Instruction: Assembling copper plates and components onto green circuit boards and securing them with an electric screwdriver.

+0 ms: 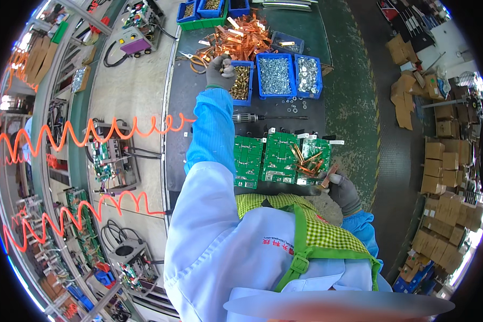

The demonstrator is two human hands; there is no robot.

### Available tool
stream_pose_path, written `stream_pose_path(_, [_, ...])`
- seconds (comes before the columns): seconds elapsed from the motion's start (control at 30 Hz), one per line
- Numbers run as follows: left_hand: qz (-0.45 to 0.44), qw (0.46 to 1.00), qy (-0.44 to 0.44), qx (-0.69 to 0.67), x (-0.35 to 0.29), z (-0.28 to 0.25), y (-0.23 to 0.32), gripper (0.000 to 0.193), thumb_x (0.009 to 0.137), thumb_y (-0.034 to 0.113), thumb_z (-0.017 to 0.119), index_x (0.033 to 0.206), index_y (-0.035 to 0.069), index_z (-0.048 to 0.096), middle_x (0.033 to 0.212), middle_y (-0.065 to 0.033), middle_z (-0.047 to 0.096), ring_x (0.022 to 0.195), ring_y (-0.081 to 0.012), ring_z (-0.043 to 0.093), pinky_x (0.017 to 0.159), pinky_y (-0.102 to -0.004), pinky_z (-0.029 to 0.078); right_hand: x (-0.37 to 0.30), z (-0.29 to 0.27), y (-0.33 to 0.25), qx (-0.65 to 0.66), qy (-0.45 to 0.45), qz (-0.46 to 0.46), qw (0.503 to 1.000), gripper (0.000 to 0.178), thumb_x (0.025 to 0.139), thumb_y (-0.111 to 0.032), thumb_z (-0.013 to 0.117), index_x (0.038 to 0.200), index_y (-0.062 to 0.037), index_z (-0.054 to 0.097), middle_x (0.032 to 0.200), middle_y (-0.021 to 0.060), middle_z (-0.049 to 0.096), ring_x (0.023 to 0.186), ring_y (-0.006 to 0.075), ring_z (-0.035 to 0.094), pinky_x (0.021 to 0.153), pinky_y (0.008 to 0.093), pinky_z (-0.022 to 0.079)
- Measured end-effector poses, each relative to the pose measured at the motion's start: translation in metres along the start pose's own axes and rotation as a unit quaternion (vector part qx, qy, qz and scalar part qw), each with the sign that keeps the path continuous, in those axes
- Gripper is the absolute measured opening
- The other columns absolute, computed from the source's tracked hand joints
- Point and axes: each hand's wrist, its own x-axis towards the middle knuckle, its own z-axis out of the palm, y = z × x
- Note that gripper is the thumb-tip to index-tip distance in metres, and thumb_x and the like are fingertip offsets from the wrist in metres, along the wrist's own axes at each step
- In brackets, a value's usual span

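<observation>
My left hand (220,72), in a grey glove, is at the left edge of a blue bin (250,100) of small brass-coloured fasteners (243,80). Its fingers are curled closed, and what they hold, if anything, is hidden. At the near right of the bench my right hand (343,193), also gloved, grips a flat copper strip (331,174). Beside that strip, several thin copper strips (307,161) lie loose on the rightmost of three green circuit boards (279,155). These boards stand side by side along the bench's near edge.
A heap of copper strips (241,37) lies beyond the bins, with orange-handled pliers (196,61) to its left. Blue bins hold silver screws (274,75) and washers (307,75). A screwdriver (252,117) lies above the boards. Orange coiled hoses (112,131) stretch in from the left.
</observation>
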Motion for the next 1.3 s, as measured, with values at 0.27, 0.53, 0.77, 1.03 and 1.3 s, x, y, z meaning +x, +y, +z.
stream_pose_path(0.27, [0.089, 0.994, 0.065, 0.003, -0.025, 0.040, -0.017, 0.031, 0.091, 0.032, 0.045, 0.100, 0.004, 0.057, 0.096, -0.0140, 0.060, 0.073, -0.0225, 0.056, 0.052, -0.0233, 0.049, -0.018, -0.002, -0.010, -0.116, -0.010, 0.003, 0.993, 0.030, 0.082, -0.022, 0.056, 0.101, 0.0010, 0.056, 0.081, 0.0071, 0.059, 0.063, 0.0119, 0.053, 0.056, 0.0238, 0.043])
stream_pose_path(0.53, [0.110, 0.969, -0.009, 0.220, -0.187, 0.108, -0.054, 0.034, 0.091, 0.033, 0.050, 0.112, 0.005, 0.051, 0.077, -0.0012, 0.050, 0.060, -0.0089, 0.048, 0.044, -0.0180, 0.035, -0.004, 0.082, -0.031, -0.250, -0.179, -0.179, 0.935, 0.010, 0.085, -0.006, 0.051, 0.096, -0.0041, 0.050, 0.080, 0.0043, 0.057, 0.068, 0.0123, 0.055, 0.061, 0.0248, 0.044])
stream_pose_path(0.77, [0.217, 0.943, 0.174, 0.183, -0.386, 0.040, -0.144, 0.032, 0.091, 0.023, 0.050, 0.117, 0.004, 0.047, 0.085, -0.0021, 0.051, 0.062, -0.0063, 0.045, 0.045, -0.0121, 0.033, 0.006, 0.134, -0.013, -0.473, -0.342, -0.472, 0.661, 0.017, 0.082, -0.010, 0.056, 0.098, -0.0057, 0.056, 0.085, 0.0112, 0.060, 0.077, 0.0302, 0.059, 0.067, 0.0354, 0.047])
stream_pose_path(1.03, [0.293, 0.919, 0.257, -0.050, -0.473, -0.059, -0.184, 0.021, 0.090, 0.017, 0.052, 0.109, 0.007, 0.050, 0.093, -0.0054, 0.057, 0.068, -0.0096, 0.051, 0.045, -0.0130, 0.039, 0.008, 0.164, 0.045, -0.503, -0.388, -0.465, 0.616, 0.012, 0.079, -0.008, 0.057, 0.091, -0.0058, 0.057, 0.087, 0.0113, 0.060, 0.077, 0.0307, 0.059, 0.066, 0.0369, 0.047])
stream_pose_path(1.3, [0.303, 0.893, 0.334, 0.014, -0.427, -0.077, -0.124, 0.018, 0.091, 0.016, 0.051, 0.106, 0.005, 0.052, 0.087, -0.0055, 0.054, 0.065, -0.0101, 0.051, 0.044, -0.0141, 0.041, 0.023, 0.183, 0.102, -0.412, -0.353, -0.122, 0.831, 0.024, 0.092, -0.020, 0.043, 0.106, -0.0022, 0.050, 0.084, 0.0012, 0.051, 0.072, 0.0127, 0.049, 0.065, 0.0282, 0.044])
